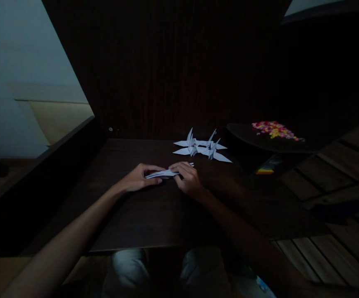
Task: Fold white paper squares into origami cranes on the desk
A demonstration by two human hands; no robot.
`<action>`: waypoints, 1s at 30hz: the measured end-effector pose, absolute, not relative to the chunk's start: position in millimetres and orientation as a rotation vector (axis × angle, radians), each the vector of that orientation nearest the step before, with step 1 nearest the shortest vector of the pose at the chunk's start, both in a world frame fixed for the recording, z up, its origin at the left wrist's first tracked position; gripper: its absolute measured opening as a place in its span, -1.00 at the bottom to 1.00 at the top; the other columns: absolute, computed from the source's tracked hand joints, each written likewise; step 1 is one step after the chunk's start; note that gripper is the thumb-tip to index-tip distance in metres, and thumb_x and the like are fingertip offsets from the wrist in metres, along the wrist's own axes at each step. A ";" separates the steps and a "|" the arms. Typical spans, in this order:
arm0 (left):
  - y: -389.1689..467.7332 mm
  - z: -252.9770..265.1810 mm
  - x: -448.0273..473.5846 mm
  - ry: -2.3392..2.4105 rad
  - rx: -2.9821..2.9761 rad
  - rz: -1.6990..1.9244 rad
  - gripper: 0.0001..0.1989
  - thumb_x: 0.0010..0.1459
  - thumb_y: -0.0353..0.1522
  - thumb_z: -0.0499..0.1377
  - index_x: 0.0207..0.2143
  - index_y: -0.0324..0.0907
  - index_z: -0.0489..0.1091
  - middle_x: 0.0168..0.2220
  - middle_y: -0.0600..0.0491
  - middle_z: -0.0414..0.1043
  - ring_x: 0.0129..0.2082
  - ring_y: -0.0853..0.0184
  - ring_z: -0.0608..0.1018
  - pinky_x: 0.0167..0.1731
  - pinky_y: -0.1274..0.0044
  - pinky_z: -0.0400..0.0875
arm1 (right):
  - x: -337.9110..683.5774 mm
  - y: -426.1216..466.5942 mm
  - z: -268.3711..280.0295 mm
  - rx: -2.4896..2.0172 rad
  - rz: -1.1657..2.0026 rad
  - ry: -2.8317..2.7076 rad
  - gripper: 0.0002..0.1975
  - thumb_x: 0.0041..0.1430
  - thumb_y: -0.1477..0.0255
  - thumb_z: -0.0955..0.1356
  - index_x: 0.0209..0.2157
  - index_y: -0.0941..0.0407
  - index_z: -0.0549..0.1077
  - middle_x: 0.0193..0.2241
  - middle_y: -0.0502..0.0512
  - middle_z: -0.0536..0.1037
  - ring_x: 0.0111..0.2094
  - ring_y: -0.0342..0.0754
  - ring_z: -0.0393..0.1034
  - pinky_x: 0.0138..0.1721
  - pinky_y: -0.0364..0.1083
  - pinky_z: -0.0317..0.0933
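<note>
The left hand [138, 178] and right hand [187, 179] grasp folded white paper [160, 174] between them over the counter [154, 219]. Just beyond, slightly right, white paper cranes [193, 150] stand before the far dark panel [179, 74]; farther right, a shelf [240, 131] bears a colourful pile [275, 130].

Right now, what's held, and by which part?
Slim folded white paper piece: left hand at its left end, right hand toward its right end.
</note>
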State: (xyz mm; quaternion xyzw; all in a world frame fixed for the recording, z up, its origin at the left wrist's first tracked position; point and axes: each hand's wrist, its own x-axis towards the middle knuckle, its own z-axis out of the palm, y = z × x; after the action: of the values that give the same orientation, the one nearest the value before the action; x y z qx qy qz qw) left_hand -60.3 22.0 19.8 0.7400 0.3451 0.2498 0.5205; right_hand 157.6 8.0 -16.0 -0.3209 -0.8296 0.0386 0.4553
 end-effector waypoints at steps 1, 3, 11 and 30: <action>22.0 20.4 -59.9 0.843 1.775 0.582 -0.55 0.00 -0.25 0.28 -0.03 -0.18 0.45 -0.06 -0.03 0.52 -0.06 0.17 0.51 0.01 0.34 0.32 | 157.5 7.6 -15.7 -0.815 0.114 -2.049 -0.83 0.16 0.58 0.23 -0.34 0.11 0.44 -0.31 0.12 0.56 -0.23 -0.03 0.44 -0.13 -0.01 0.24; 22.4 21.4 -59.3 0.886 1.778 0.565 -0.58 0.02 -0.22 0.25 -0.06 -0.17 0.48 -0.10 -0.01 0.54 -0.08 0.17 0.51 -0.02 0.37 0.33 | 156.8 6.9 -14.7 -0.872 0.163 -2.064 -0.87 0.20 0.51 0.26 -0.32 0.11 0.45 -0.32 0.12 0.56 -0.26 -0.03 0.44 -0.14 -0.02 0.23; 24.9 22.5 -61.1 0.970 1.693 0.463 -0.64 -0.02 -0.23 0.26 -0.16 -0.20 0.50 -0.28 0.04 0.54 -0.28 0.28 0.51 -0.26 0.52 0.35 | 153.3 5.9 -6.8 -1.107 0.594 -2.000 -0.88 0.11 0.41 0.36 -0.29 0.12 0.50 -0.35 0.05 0.58 -0.32 -0.06 0.45 -0.26 -0.11 0.27; 23.8 18.1 -59.5 0.872 1.433 0.419 -0.70 0.04 -0.18 0.25 -0.33 -0.26 0.53 -0.40 -0.02 0.53 -0.39 0.33 0.51 -0.35 0.52 0.39 | 154.2 11.2 -6.6 -1.089 0.943 -1.892 -0.69 0.21 0.25 0.28 -0.27 0.16 0.58 -0.33 0.09 0.61 -0.31 -0.04 0.47 -0.29 -0.10 0.27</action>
State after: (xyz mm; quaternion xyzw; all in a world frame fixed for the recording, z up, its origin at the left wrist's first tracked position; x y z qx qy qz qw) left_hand -59.5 23.8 18.1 0.6306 0.3838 0.1845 0.6489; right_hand 154.2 11.2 -6.6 -0.4251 -0.7383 0.3678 0.3727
